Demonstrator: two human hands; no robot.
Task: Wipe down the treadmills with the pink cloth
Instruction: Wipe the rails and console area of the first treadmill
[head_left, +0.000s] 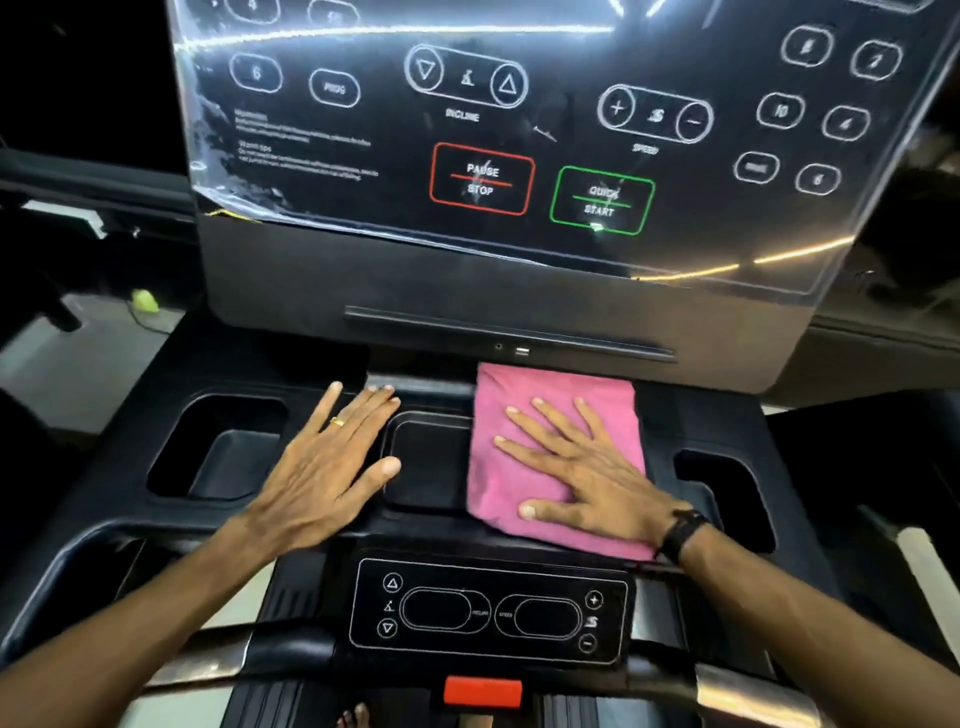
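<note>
A folded pink cloth (524, 415) lies flat on the black treadmill console tray (670, 410), right of a small square recess (426, 462). My right hand (582, 467) presses down on the cloth with fingers straight and spread. My left hand (332, 462) rests flat on the tray to the left of the recess, fingers straight, with a ring on one finger. The upright control panel (519, 130) with PAUSE/STOP and QUICK START buttons rises behind the tray under a clear film.
Deep cup-holder wells sit at the tray's left (218, 447) and right (727, 493). A lower button panel (488, 613) and a red safety clip (483, 691) lie near me, with metal handlebar grips (727, 686) on either side. Another machine stands to the left.
</note>
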